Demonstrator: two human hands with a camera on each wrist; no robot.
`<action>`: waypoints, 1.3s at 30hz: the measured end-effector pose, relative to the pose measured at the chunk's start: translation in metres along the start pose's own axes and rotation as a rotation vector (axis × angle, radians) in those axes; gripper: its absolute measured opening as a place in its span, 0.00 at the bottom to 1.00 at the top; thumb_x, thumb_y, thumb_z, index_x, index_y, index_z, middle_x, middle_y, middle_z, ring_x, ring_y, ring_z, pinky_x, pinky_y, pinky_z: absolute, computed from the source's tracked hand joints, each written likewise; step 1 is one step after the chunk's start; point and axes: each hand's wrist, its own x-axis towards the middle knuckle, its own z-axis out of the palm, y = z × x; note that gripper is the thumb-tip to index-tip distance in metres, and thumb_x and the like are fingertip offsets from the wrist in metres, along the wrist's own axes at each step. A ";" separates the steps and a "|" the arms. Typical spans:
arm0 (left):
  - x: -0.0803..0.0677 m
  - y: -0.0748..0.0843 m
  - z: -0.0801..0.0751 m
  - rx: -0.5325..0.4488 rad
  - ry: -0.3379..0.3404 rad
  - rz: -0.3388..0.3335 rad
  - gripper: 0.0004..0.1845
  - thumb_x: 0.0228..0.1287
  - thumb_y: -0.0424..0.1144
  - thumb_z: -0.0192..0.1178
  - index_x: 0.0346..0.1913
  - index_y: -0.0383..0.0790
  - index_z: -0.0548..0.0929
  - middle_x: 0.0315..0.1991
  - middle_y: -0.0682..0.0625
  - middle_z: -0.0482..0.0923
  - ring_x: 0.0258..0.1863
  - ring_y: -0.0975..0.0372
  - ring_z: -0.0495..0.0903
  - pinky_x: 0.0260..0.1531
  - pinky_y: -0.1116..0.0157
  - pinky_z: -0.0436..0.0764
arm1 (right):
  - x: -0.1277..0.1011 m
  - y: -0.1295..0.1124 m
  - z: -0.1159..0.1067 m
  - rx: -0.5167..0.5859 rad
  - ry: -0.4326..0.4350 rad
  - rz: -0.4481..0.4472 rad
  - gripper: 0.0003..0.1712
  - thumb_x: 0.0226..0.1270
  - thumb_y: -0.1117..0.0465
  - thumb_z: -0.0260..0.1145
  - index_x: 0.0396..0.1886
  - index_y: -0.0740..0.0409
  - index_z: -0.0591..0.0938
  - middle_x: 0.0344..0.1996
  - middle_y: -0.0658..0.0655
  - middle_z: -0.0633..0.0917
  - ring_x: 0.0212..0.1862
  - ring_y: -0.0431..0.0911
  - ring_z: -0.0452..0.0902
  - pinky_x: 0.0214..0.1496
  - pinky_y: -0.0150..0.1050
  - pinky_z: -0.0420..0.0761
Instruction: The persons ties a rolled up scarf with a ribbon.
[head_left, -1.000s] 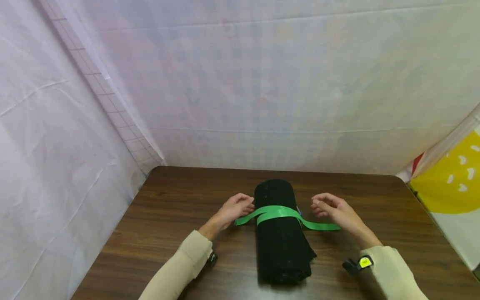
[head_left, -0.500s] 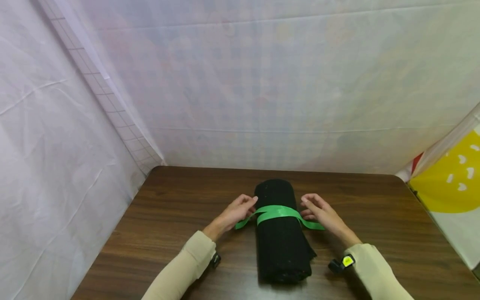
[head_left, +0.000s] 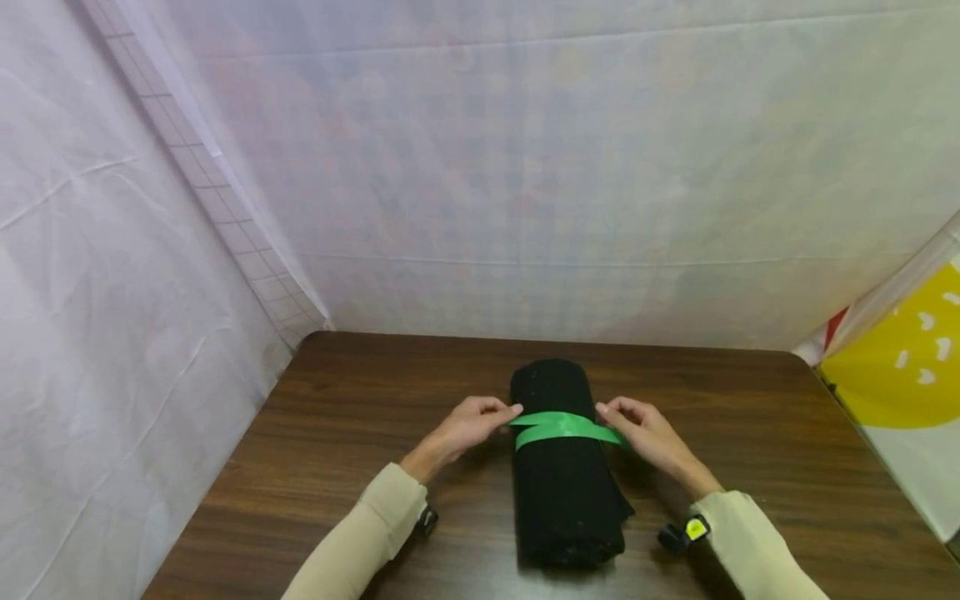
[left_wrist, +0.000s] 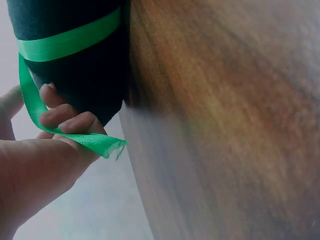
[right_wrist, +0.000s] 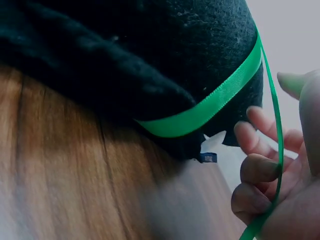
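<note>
Two bare hands work at a rolled black fleece cloth (head_left: 564,467) lying lengthwise at the middle of the dark brown wooden table (head_left: 337,433). A shiny green satin ribbon (head_left: 562,425) crosses over the far part of the roll. The left hand (head_left: 468,423) sits just left of the roll, its curled fingers (left_wrist: 70,120) pinching one ribbon end, whose frayed tip sticks out past them. The right hand (head_left: 645,429), just right of the roll, has its fingers (right_wrist: 255,170) curled round the other ribbon end. A small blue tag (right_wrist: 207,157) shows on the cloth there.
</note>
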 end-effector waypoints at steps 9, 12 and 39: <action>-0.006 0.001 -0.005 0.049 -0.011 0.045 0.17 0.63 0.56 0.66 0.37 0.45 0.88 0.30 0.51 0.76 0.31 0.60 0.72 0.31 0.64 0.71 | -0.005 -0.004 -0.014 -0.066 -0.165 -0.147 0.16 0.74 0.53 0.62 0.26 0.56 0.82 0.23 0.50 0.77 0.28 0.37 0.69 0.32 0.34 0.69; -0.006 -0.001 -0.007 0.062 -0.015 0.052 0.15 0.63 0.54 0.67 0.37 0.45 0.87 0.31 0.54 0.76 0.32 0.61 0.70 0.31 0.64 0.70 | -0.006 -0.002 -0.016 -0.053 -0.202 -0.209 0.15 0.73 0.57 0.63 0.25 0.57 0.81 0.24 0.55 0.79 0.29 0.37 0.70 0.32 0.35 0.71; -0.013 -0.014 -0.013 0.036 -0.036 0.000 0.15 0.63 0.47 0.68 0.34 0.35 0.84 0.21 0.54 0.69 0.21 0.62 0.63 0.25 0.66 0.64 | -0.014 0.026 -0.016 0.037 -0.251 -0.156 0.14 0.75 0.59 0.60 0.27 0.60 0.76 0.14 0.55 0.75 0.17 0.39 0.70 0.19 0.37 0.74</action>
